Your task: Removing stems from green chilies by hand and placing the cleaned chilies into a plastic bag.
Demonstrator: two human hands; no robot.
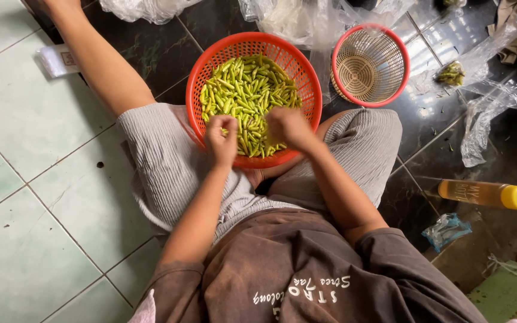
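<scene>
The tiled floor (37, 179) carries everything here; the person sits on it with legs spread, and the pale tiles on one side give way to dark, glossy ones on the other. Loose clear plastic bags (486, 113) lie crumpled over the dark tiles, near enough that a shifting leg could drag one along and scatter the small clump of green scraps (451, 73) resting on it.

The large red basket (210, 72) sits between the knees, propped partly on the lap rather than flat on the floor. That looks like the main risk: a leg movement or a hard tug could tip it and spill the heap of green chillies (248, 90) that fills it. The smaller red basket (371, 64) stands empty just beside it, touching or nearly touching its rim.

A bottle of amber liquid with a yellow cap (486, 194) lies on its side by the right knee; it could roll if nudged.

The left hand (221, 139) and the right hand (289, 127) are both over the near rim of the large basket, fingers curled in around chillies, though exactly what each pinches is too small to tell. Bare fingers working chillies invite burning if they later touch the eyes, and pods could slip over the rim onto the lap.
</scene>
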